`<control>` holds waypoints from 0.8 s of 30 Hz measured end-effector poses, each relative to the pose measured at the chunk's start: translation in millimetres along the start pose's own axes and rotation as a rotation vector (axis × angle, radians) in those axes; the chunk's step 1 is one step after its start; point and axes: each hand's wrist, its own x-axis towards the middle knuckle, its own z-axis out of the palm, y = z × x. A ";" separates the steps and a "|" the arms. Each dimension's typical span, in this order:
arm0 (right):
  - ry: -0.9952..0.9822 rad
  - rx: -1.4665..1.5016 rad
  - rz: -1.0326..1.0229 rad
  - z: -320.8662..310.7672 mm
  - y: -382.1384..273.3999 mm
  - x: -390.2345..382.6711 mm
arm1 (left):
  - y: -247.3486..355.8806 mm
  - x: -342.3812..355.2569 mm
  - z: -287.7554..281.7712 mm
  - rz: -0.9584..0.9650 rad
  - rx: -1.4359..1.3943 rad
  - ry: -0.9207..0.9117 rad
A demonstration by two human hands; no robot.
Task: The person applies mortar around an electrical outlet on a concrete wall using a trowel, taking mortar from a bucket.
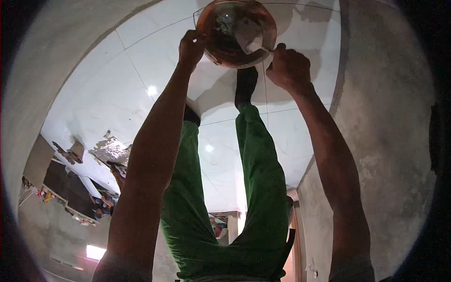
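Head view: a round basin (236, 33) of wet grey mortar is gripped low over the white tiled floor (108, 89), the left hand (191, 46) curled shut on its rim, the right hand (287, 66) closed on the opposite edge. It is probably best kept level, with both grips firm, so nothing spills onto the tiles.

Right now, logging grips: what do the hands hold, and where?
Both hold the round reddish-brown bowl by its rim: left hand left side, right hand right side.

We see a reddish-brown bowl (236, 33), green trousers (225, 197), glossy white floor tiles (117, 89) with thin dark joints, and grey walls (390, 117).
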 end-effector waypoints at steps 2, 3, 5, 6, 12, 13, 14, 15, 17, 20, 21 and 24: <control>0.069 -0.058 -0.115 -8.9 1.5 10.1 | 18.3 -7.1 8.7 0.212 0.159 0.090; 0.319 -0.164 -0.152 15.4 16.7 23.9 | 27.0 -13.6 15.8 0.190 0.205 0.082; 0.370 -0.180 -0.139 20.7 18.2 49.0 | 46.2 -30.7 22.7 0.216 0.210 0.092; 0.413 -0.200 -0.122 23.1 22.2 56.2 | 55.4 -39.2 27.1 0.237 0.211 0.095; 0.653 -0.139 -0.359 61.9 22.5 53.1 | 82.8 -46.9 36.9 0.267 0.137 0.028; 0.465 -0.162 -0.325 58.7 21.2 44.9 | 87.4 -48.5 40.3 0.243 0.082 -0.009; 0.460 -0.165 -0.317 64.8 25.9 36.8 | 91.8 -50.8 43.5 0.241 0.080 -0.019; 0.454 -0.164 -0.329 75.0 31.1 28.4 | 96.2 -53.4 46.4 0.213 0.120 -0.034; 0.463 -0.146 -0.341 69.6 29.4 18.9 | 102.1 -52.7 46.2 0.195 0.180 -0.042; 0.229 -0.176 -0.255 43.6 35.1 15.2 | 100.1 -50.4 47.8 0.255 0.244 -0.021; 0.353 -0.106 -0.273 35.9 34.7 16.4 | 94.4 -48.1 43.3 0.328 0.227 -0.023; 0.523 -0.096 -0.215 47.1 45.6 24.5 | 92.0 -47.3 54.5 0.418 0.158 -0.059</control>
